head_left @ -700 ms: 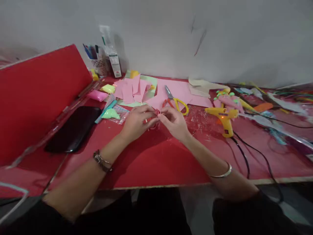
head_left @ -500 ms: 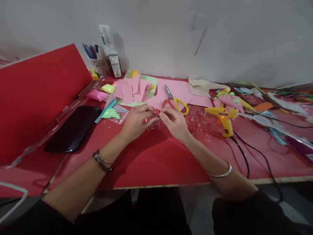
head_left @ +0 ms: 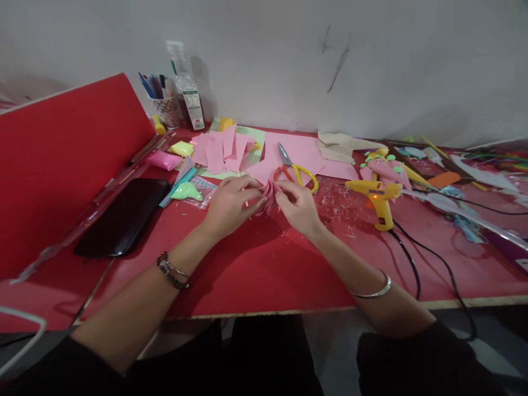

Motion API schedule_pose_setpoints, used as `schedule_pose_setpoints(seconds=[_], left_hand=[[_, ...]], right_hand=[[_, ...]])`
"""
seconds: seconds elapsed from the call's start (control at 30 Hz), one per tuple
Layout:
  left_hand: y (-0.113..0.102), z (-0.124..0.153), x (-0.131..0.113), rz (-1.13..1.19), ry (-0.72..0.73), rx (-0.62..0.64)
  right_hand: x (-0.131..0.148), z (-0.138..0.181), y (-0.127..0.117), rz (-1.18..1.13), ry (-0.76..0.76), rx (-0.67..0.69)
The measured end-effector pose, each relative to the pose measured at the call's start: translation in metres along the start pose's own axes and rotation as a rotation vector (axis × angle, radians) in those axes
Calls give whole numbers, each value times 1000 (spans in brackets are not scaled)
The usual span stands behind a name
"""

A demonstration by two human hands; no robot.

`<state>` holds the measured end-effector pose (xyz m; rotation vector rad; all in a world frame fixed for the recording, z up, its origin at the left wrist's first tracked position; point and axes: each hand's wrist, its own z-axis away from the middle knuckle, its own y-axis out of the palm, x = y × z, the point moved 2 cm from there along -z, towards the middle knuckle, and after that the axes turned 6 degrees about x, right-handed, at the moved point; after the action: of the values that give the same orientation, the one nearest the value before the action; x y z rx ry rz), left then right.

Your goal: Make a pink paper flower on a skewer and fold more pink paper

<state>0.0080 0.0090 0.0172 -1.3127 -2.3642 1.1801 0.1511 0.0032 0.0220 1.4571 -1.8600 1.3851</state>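
Note:
Between my fingertips is a pink paper flower [head_left: 270, 193] with folded petals, partly hidden by the fingers. My left hand [head_left: 231, 207] closes on its left side, and a thin pale stick shows among those fingers. From the right, my right hand [head_left: 300, 209] pinches a petal between thumb and fingers. Just behind the hands, scissors [head_left: 297, 170] with yellow and orange handles lie partly open on a pink paper sheet [head_left: 272, 146]. Cut pink paper strips [head_left: 225, 151] are piled to the left of them.
A yellow glue gun [head_left: 381, 203], its light glowing, stands at right with black cords trailing off the table edge. At left lie a black phone [head_left: 124, 217] and clay packets [head_left: 165, 160]. A bottle [head_left: 192, 104] and pen cup [head_left: 166, 110] stand at the wall.
The pink paper flower's petals now stand up more visibly between my hands. My right fingers have shifted slightly right, spreading the paper. The left hand has barely moved.

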Motion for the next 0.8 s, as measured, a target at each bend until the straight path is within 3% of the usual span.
schedule_pose_setpoints(seconds=[0.3,0.63,0.8], left_hand=[[-2,0,1,7,19,-10],[-4,-1,-1,5,29,-29],[-8,-1,-1,-24,-57,-61]], right_hand=[[-2,-4,-7,118,-61,-76],[-8,-4,-6,-39,-10,-17],[-10,-5,-5,-129,51,14]])
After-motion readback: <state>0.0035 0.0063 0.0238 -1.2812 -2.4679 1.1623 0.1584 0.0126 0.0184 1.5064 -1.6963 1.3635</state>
